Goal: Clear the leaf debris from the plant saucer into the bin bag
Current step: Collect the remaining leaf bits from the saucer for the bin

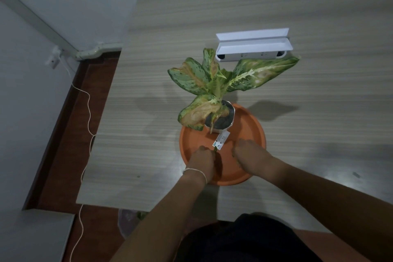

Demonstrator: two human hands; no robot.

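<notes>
Head view: left of the table [148, 70], a white cord [87, 112] trails down the floor. Left hand [202, 160] reaches into the orange saucer [253, 125], fingers pinched on a green leaf scrap [215, 149]. Right hand [249, 153] rests in the saucer, fingers curled down; its grip cannot be told. Potted plant [214, 83] stands on the saucer's far side.

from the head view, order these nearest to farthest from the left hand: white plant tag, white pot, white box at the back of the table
1. white plant tag, just right of the left hand, in the orange saucer.
2. white pot, behind the tag on the saucer.
3. white box, far back on the table.
</notes>
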